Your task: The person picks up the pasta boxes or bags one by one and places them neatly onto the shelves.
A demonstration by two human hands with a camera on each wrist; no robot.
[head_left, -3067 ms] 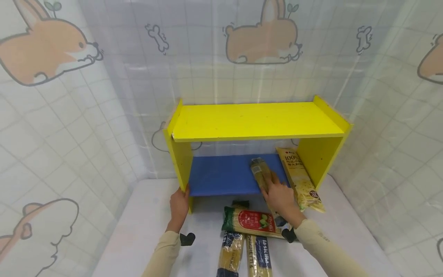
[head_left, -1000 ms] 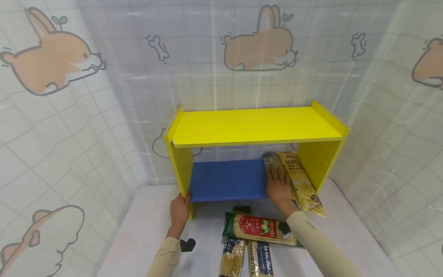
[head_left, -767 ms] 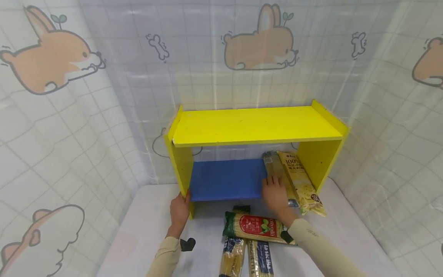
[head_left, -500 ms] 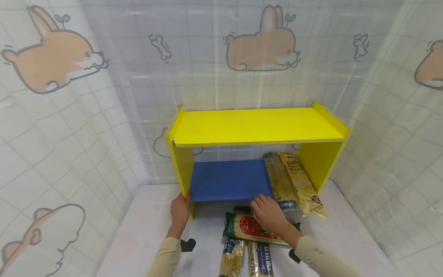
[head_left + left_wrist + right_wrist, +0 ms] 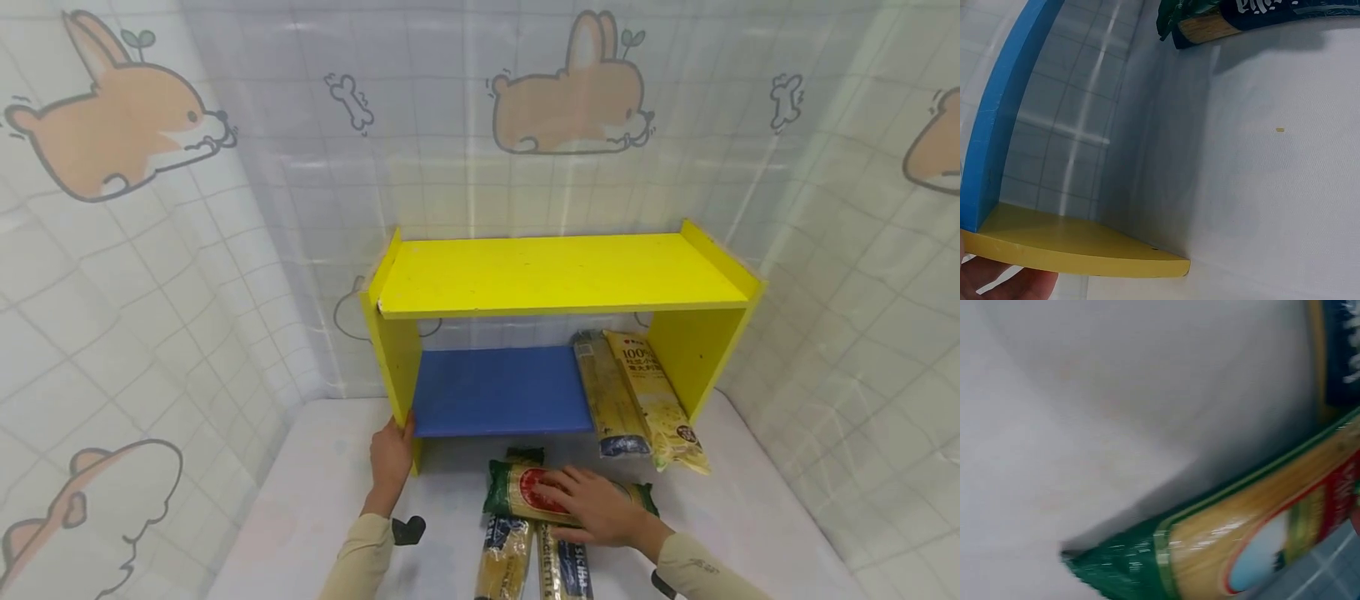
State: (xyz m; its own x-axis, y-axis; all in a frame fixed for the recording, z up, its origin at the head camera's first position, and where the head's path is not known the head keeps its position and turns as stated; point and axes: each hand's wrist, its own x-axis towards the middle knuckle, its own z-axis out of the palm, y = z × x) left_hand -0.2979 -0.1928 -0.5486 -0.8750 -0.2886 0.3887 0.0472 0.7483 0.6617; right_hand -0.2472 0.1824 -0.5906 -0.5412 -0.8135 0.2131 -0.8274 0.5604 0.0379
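Observation:
My left hand [image 5: 392, 458] grips the lower left side panel of a yellow shelf unit [image 5: 555, 271]; in the left wrist view its fingers [image 5: 1029, 285] show behind the yellow panel. My right hand [image 5: 596, 508] lies over a green-ended spaghetti pack [image 5: 510, 492] with a red label, fingers stretched across it and covering part of the label. Below that pack, two blue-and-gold pasta packs, one on the left [image 5: 504, 560] and one on the right [image 5: 566, 575], lie on the table. A slim pasta pack [image 5: 611, 392] and a yellow pasta bag [image 5: 651, 392] lie side by side on the blue shelf board.
The blue board [image 5: 495, 392] runs between the yellow sides, bare on its left part. A white table [image 5: 315, 500] carries the unit. Curtains [image 5: 555, 192] printed with cartoon dogs stand behind and on both sides.
My right hand has set the slim pack beside the yellow bag, let go, and come down and forward to the green-ended spaghetti pack. The left hand has stayed on the side panel.

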